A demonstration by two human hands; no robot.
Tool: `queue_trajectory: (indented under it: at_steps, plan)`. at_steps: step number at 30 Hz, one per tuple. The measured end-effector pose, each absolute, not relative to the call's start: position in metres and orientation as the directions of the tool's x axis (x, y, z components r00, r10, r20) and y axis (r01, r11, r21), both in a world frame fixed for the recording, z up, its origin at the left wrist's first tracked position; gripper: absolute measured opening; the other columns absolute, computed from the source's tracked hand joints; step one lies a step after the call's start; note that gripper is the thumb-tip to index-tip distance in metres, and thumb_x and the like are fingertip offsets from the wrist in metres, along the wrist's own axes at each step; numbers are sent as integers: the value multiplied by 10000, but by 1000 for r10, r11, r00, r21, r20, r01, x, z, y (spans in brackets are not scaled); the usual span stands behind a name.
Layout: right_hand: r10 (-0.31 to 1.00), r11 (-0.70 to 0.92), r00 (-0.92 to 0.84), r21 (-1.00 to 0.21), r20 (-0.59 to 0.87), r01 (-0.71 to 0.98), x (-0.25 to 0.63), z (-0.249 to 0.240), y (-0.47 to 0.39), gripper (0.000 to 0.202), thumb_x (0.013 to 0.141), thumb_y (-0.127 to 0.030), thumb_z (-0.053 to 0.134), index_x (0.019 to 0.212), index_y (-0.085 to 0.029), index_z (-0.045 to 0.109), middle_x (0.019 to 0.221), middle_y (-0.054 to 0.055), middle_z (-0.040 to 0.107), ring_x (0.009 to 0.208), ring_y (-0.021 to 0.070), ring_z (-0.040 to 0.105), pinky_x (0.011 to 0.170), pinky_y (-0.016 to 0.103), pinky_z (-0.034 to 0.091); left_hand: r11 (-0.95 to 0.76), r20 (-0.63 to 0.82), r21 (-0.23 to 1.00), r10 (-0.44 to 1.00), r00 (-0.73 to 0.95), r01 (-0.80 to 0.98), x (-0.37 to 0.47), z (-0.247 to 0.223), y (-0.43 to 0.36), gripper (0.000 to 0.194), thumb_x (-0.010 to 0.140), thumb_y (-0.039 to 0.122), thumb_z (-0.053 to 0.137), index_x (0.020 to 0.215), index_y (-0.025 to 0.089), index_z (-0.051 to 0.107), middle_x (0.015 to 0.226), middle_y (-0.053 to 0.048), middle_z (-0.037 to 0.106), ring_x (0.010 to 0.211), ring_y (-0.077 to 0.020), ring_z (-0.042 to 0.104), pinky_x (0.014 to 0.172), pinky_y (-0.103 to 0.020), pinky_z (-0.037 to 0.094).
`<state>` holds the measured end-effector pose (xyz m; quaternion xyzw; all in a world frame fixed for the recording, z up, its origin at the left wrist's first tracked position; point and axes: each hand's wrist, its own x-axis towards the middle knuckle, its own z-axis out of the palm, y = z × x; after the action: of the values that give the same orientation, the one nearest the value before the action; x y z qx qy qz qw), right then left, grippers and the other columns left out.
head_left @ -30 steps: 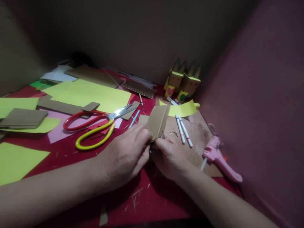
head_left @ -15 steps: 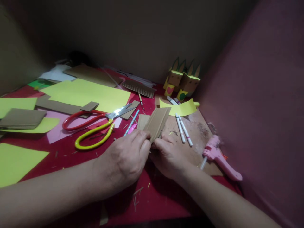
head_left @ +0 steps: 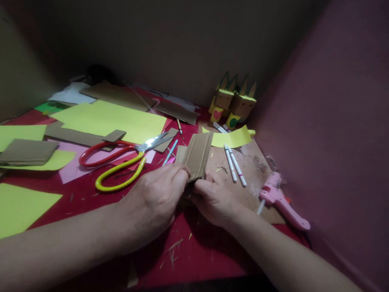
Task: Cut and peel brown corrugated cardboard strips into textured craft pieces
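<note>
The table (head_left: 212, 259) has a red surface. Clock positions about its visible centre, items lying directly on it: brown board (head_left: 252, 160), three; thin scraps (head_left: 176, 244), six; yellow sheet (head_left: 24, 207), nine; corrugated cardboard (head_left: 177, 112), twelve.

The scene is viewed by a single head-worn camera, pointed forward and down across the flat dark-red tabletop (head_left: 209, 255). The bare left hand (head_left: 156, 194) and the bare right hand (head_left: 215, 198) are seen from above and behind, at close range. The view is bounded by the plain dark-grey wall (head_left: 170, 44) at the far side and the smooth mauve wall (head_left: 334, 129) at the right.
</note>
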<state>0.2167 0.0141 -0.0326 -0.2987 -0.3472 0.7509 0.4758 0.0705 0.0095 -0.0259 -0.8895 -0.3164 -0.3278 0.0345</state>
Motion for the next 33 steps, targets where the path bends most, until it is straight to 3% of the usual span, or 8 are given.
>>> queue_trajectory:
  at_steps: [4, 7, 10, 16, 25, 33]
  plan:
    - [931, -309, -338, -787, -136, -534, 216, -31, 17, 190, 545, -111, 548, 696, -227, 547, 558, -69, 502, 512, 108, 424, 478, 214, 371, -792, 539, 271, 596, 595, 548, 71, -22, 14, 166, 911, 58, 402, 915, 128, 552, 895, -100, 605, 792, -207, 571, 687, -341, 505]
    - [948, -296, -270, -768, -167, -567, 218, -27, 20, 160, 526, -118, 572, 598, -216, 469, 550, -72, 496, 515, 93, 429, 465, 190, 372, -787, 517, 344, 614, 597, 512, 71, -16, 14, 163, 922, 70, 399, 989, 127, 537, 1019, -111, 584, 929, -200, 562, 819, -343, 498]
    - [956, -289, -213, -775, -202, -563, 222, -24, 22, 161, 517, -104, 561, 622, -206, 493, 587, -72, 535, 547, 87, 479, 502, 183, 430, -772, 472, 404, 635, 611, 491, 69, -14, 14, 168, 905, 71, 434, 1030, 140, 522, 1093, -99, 554, 1004, -183, 549, 869, -314, 486]
    - [946, -320, -231, -766, -227, -557, 229, -22, 24, 193, 518, -89, 577, 681, -190, 559, 658, -34, 613, 649, 130, 569, 627, 271, 554, -811, 522, 356, 585, 621, 465, 64, -24, 25, 136, 961, 97, 420, 1000, 171, 527, 1097, -86, 580, 994, -168, 574, 841, -296, 501]
    - [939, -331, -273, -759, -209, -560, 226, -17, 21, 332, 493, -32, 624, 786, -187, 618, 726, -25, 654, 642, 115, 580, 541, 191, 523, -817, 514, 343, 576, 636, 463, 61, -25, 28, 103, 962, 146, 463, 968, 167, 564, 1054, -74, 615, 954, -158, 604, 812, -267, 520]
    - [926, -327, -344, -784, -155, -528, 225, -18, 20, 189, 569, -101, 592, 741, -163, 639, 658, -13, 618, 695, 153, 629, 683, 275, 572, -858, 544, 302, 513, 664, 416, 59, -25, 28, 133, 969, 141, 450, 970, 121, 582, 1093, -114, 619, 975, -156, 597, 811, -255, 514]
